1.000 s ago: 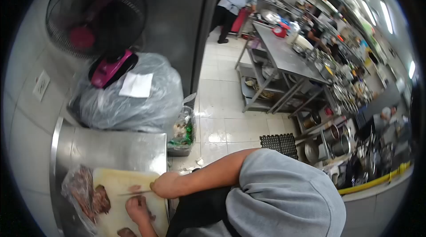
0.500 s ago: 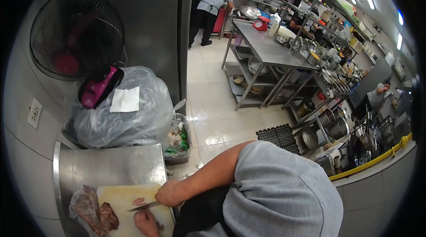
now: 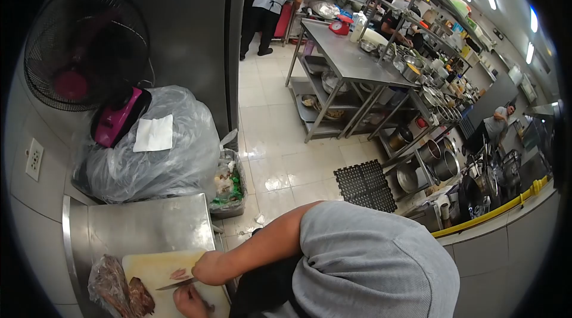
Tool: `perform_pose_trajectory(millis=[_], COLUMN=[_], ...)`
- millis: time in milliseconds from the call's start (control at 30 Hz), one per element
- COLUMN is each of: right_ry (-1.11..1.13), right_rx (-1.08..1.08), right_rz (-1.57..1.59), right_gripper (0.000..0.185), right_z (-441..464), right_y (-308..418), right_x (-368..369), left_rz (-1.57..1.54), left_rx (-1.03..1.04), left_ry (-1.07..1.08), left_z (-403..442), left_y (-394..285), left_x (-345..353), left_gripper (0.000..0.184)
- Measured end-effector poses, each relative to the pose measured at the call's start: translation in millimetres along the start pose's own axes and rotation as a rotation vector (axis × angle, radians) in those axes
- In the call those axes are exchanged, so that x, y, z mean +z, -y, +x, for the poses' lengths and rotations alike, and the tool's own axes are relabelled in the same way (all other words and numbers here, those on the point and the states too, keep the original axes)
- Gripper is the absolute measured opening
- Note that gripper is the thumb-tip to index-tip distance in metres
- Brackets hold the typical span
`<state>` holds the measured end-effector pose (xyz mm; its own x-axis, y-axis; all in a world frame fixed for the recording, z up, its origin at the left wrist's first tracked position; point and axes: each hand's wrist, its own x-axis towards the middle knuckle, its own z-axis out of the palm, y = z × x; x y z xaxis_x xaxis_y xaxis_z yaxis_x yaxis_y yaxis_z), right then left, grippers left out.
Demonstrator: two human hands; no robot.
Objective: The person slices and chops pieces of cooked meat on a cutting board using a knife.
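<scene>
My right hand (image 3: 208, 267) is closed around the handle of a knife (image 3: 176, 284), whose blade points left across a pale cutting board (image 3: 164, 258). Just below the blade, my left hand (image 3: 189, 301) curls down on the board, with a bit of dark meat (image 3: 210, 307) showing at its edge. Its fingertips are partly hidden. Thin meat slices (image 3: 179, 273) lie on the far side of the blade. A large browned meat piece (image 3: 141, 297) rests on the board's left side, against a clear plastic bag (image 3: 108, 285) with more meat inside.
The board lies on a steel table (image 3: 149, 223). Behind it are a big plastic bag (image 3: 185, 163), a bin of scraps (image 3: 229, 184) and a fan (image 3: 86, 44). A steel worktable (image 3: 345, 56) and a black floor mat (image 3: 364, 187) lie beyond. Other people work farther off.
The whole view has shifted slightly, with the scene sliding left. My right hand still holds the knife beside my left hand, with the blade at a slightly flatter angle.
</scene>
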<state>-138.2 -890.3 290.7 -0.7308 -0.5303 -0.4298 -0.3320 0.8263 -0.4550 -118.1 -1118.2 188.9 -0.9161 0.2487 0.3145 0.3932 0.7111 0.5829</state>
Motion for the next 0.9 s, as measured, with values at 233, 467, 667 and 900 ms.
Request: perform_pose_trajectory(millis=[233, 467, 667, 900], right_ry=[-0.095, -0.008, -0.028, 0.01], right_rx=[-0.01, 0.013, 0.046, 0.082], right_rz=[0.102, 0.152, 0.139, 0.144], right_gripper=[0.024, 0.024, 0.024, 0.024], right_z=[-17, -25, -19, -20], right_y=[-6, -1, -2, 1], right_x=[-5, 9, 11, 4], left_rz=[-0.007, 0.227, 0.175, 0.038], left_rx=[-0.199, -0.202, -0.172, -0.191], left_ry=[-0.038, -0.247, -0.249, -0.158], left_z=[-20, -42, -45, -43], left_y=[20, -5, -8, 5], left_x=[-26, -13, 1, 1], left_gripper=[0.029, 0.06, 0.05, 0.04])
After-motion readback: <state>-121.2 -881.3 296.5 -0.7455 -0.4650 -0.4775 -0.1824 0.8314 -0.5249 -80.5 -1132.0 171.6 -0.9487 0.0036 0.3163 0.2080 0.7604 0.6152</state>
